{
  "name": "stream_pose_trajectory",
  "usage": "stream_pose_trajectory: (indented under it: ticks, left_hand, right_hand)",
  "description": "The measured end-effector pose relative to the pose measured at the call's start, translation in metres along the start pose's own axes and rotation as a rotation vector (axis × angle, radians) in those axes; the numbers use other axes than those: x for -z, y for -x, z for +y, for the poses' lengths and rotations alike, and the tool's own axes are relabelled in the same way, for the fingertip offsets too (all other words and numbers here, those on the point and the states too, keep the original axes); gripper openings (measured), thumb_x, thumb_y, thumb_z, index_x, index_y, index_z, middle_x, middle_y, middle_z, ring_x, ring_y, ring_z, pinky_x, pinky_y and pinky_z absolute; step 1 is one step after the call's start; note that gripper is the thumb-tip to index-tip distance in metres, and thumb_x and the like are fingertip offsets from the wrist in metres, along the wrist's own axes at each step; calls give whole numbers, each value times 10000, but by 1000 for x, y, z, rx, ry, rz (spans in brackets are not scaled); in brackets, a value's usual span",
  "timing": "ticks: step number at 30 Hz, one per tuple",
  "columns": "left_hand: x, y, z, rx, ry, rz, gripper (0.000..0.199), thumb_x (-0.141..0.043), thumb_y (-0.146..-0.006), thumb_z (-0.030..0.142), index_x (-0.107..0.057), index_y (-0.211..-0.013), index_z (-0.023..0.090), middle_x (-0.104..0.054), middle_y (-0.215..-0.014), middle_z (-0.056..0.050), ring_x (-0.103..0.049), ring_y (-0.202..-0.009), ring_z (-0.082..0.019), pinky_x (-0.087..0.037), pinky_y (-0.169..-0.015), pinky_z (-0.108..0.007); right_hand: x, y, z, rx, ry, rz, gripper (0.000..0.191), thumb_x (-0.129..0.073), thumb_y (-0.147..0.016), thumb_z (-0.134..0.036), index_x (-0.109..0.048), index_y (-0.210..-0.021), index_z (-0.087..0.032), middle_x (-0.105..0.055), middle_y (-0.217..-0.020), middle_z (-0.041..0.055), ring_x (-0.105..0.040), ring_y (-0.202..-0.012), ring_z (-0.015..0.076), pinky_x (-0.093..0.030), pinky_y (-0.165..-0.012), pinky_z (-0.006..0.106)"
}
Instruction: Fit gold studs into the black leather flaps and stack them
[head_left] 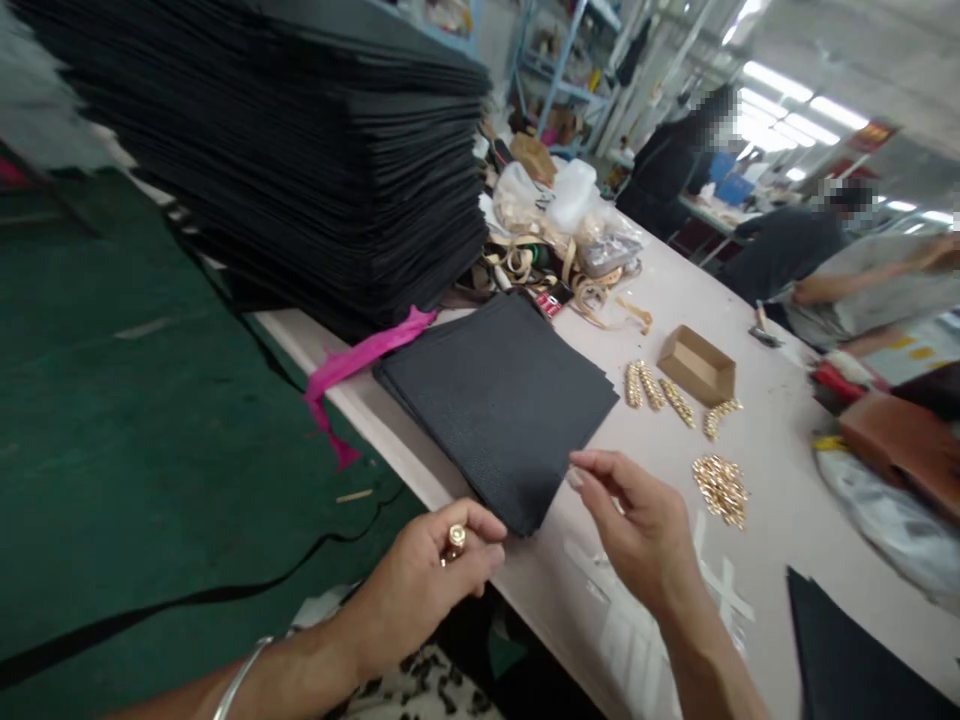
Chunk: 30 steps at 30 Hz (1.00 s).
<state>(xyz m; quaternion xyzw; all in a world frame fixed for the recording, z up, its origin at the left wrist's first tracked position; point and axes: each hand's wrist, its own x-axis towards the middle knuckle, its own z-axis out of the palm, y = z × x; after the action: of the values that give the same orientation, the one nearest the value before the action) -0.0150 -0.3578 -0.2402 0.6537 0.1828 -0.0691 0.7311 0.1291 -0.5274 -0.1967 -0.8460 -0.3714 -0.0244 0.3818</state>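
A neat pile of black leather-like sheets (502,400) lies on the table, its near corner between my hands. My left hand (450,560) is at the left of that corner, fingers curled and the index fingertip close to the sheets' edge. A small round-headed gold metal piece (456,538) shows within its fingers. My right hand (637,515) is at the right edge of the pile, thumb and index finger brought together at the sheets' edge. Whether anything is pinched there is too small to make out.
A tall stack of black sheets (300,170) stands at the left, beside a pink strip (367,355). To the right lie a cardboard box (697,365), gold chain-like rows (649,385), loose gold pieces (720,490) and more black sheets (862,650). People work beyond.
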Motion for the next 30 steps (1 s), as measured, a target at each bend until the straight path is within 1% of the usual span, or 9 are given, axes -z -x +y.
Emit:
stream_pose_trajectory:
  ticks: [5, 7, 10, 12, 15, 19, 22, 27, 30]
  left_hand:
    - [29, 4, -11, 12, 187, 235, 419, -624, -895, 494, -539, -1203, 223, -642, -926, 4, -354, -504, -55, -259, -461, -200]
    - [35, 2, -10, -1, 245, 266, 455, -634, -892, 508, -531, -1226, 217, -663, -1036, -42, -390, -521, -55, -275, -456, -195]
    - [40, -2, -6, -33, 336, 314, 402, -692, -860, 469, -597, -1136, 192, -684, -1032, -62, -527, -638, -90, -388, -540, -194]
    - [42, -4, -4, -87, 427, 300, 330, -711, -853, 432, -642, -1058, 182, -698, -978, -51, -601, -759, -129, -474, -687, -226]
    - [45, -5, -5, -150, 568, 186, 302, -707, -866, 378, -678, -1088, 174, -720, -1032, -63, -652, -912, -191, -506, -880, -326]
    - [47, -8, -6, -131, 621, 167, 325, -702, -875, 320, -697, -1161, 167, -723, -1127, -79, -662, -995, -227, -496, -955, -380]
    - [47, -10, -2, -129, 668, 171, 303, -693, -868, 286, -717, -1147, 171, -744, -1042, -65, -675, -931, -214, -513, -924, -368]
    - [48, -7, 11, -95, 809, 138, 296, -720, -806, 225, -739, -1100, 194, -703, -728, 8, -623, -616, -131, -544, -743, -288]
    - [47, -7, 14, -87, 842, 96, 311, -751, -772, 218, -743, -1082, 199, -715, -779, 0, -637, -663, -129, -535, -742, -264]
  right_hand:
    - [-36, -69, 11, -68, 98, -63, 186, -558, -915, -322, -697, -977, -216, -720, -788, 6, -628, -653, 158, -473, -657, 278]
    - [-48, -82, 11, -64, 136, -107, 206, -537, -909, -327, -696, -981, -217, -728, -838, 22, -643, -710, 176, -469, -701, 299]
    - [-56, -81, 4, -75, 135, -201, 217, -531, -904, -356, -699, -968, -235, -720, -858, 23, -648, -773, 192, -460, -736, 315]
    - [-55, -71, -4, -92, 93, -283, 217, -532, -908, -383, -700, -948, -253, -706, -827, 7, -637, -760, 186, -453, -728, 311]
    - [-52, -55, -15, -152, -2, -403, 220, -557, -898, -428, -711, -917, -272, -689, -796, -12, -608, -719, 170, -440, -681, 294]
    - [-56, -52, -16, -340, -144, -458, 251, -602, -876, -471, -723, -955, -266, -654, -739, -18, -567, -673, 153, -431, -621, 275]
    - [-64, -58, -14, -429, -269, -501, 274, -630, -865, -458, -720, -1008, -242, -658, -772, -11, -573, -662, 139, -461, -619, 269]
    - [-71, -67, -20, -424, -336, -611, 240, -637, -876, -426, -709, -967, -216, -630, -743, -16, -572, -638, 120, -479, -595, 249]
    - [-70, -69, -24, -430, -301, -640, 234, -630, -880, -423, -707, -946, -213, -607, -694, -24, -566, -612, 115, -477, -571, 240]
